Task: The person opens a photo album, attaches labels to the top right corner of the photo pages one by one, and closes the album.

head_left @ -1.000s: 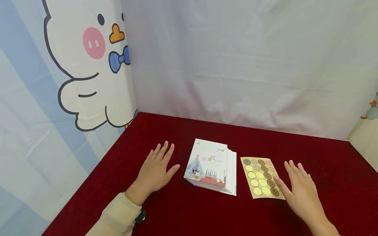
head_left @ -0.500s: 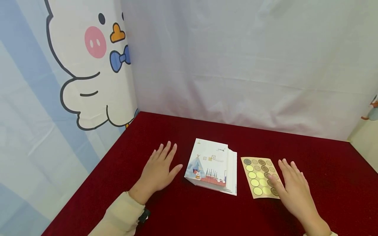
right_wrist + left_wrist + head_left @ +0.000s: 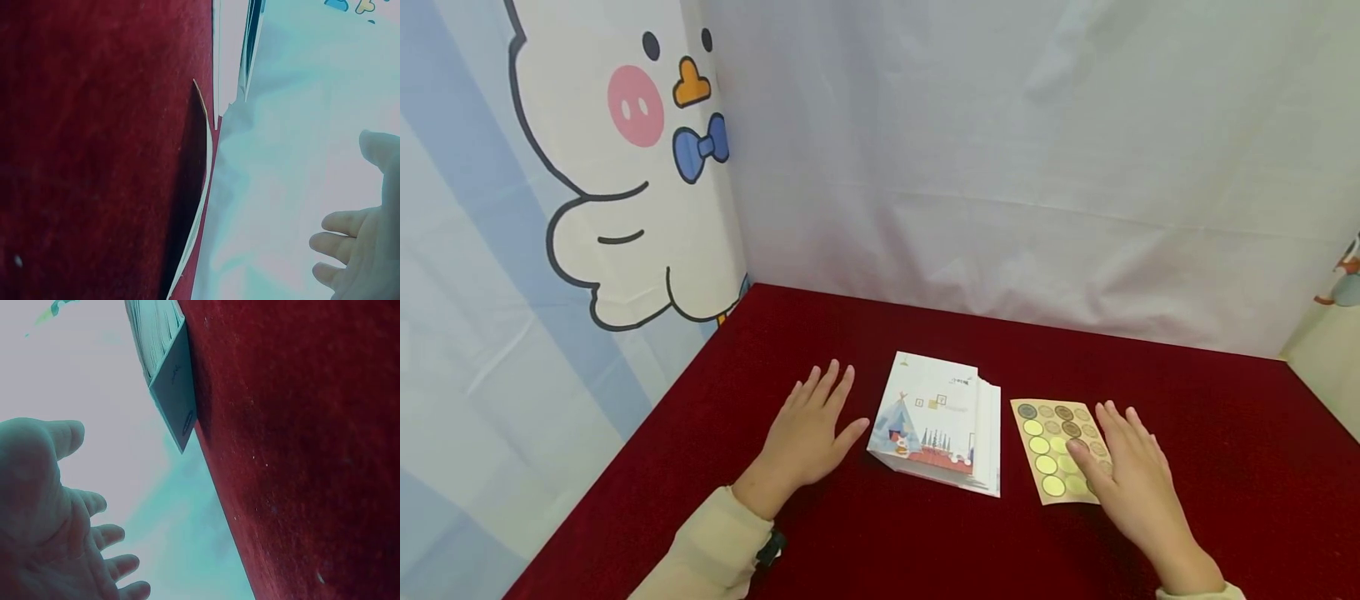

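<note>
A white book (image 3: 934, 408) with a blue tent printed on its cover lies mid-table; its page edges (image 3: 156, 337) show in the left wrist view. To its right is a tan sheet of round stickers (image 3: 1051, 450), gold and brown, slightly curved off the cloth in the right wrist view. My left hand (image 3: 805, 437), fingers straight and thumb spread, hovers left of the book without touching it. Above the sheet's right edge hovers my right hand (image 3: 1138, 483), its thumb covering some stickers. Neither hand holds anything.
A dark red cloth (image 3: 850, 533) covers the table. Behind it hangs a pale curtain (image 3: 1000, 167), and on the left a curtain with a cartoon figure (image 3: 625, 167). A dark band (image 3: 771, 548) sits at my left wrist.
My right hand has drifted left, further over the sticker sheet. The left hand has shifted slightly right, closer to the book. Book and sheet have stayed put.
</note>
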`<state>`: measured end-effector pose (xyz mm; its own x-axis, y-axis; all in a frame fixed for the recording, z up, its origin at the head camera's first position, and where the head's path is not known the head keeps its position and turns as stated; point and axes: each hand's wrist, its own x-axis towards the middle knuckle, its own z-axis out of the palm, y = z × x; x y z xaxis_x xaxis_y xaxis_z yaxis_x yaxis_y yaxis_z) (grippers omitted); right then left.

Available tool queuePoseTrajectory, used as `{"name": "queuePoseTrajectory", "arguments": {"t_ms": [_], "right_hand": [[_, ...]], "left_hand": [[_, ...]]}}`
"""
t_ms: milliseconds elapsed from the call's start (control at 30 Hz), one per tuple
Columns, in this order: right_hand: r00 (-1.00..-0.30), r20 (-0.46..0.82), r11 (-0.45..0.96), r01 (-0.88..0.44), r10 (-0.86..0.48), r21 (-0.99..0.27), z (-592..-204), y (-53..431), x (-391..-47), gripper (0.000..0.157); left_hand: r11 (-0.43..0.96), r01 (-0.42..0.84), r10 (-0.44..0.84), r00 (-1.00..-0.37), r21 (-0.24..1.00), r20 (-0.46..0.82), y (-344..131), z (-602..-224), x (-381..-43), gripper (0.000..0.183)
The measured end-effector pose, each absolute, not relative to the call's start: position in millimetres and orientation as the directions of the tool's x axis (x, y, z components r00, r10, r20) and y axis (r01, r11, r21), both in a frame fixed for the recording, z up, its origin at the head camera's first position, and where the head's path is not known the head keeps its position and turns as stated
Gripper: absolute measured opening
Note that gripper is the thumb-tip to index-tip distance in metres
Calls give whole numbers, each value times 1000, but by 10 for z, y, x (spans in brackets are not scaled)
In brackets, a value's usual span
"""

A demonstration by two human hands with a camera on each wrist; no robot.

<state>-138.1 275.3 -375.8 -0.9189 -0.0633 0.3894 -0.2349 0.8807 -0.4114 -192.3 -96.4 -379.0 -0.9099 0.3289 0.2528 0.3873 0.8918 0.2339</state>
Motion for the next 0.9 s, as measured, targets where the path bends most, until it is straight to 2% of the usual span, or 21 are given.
{"name": "queuePoseTrajectory", "arguments": {"t_ms": [900], "right_hand": [[-934,354,854,-224,-50,-469,-3737,2581,-1457,66]], "left_hand": [[882,392,340,-914,261,223,-840,-3823,-1900,68]]}}
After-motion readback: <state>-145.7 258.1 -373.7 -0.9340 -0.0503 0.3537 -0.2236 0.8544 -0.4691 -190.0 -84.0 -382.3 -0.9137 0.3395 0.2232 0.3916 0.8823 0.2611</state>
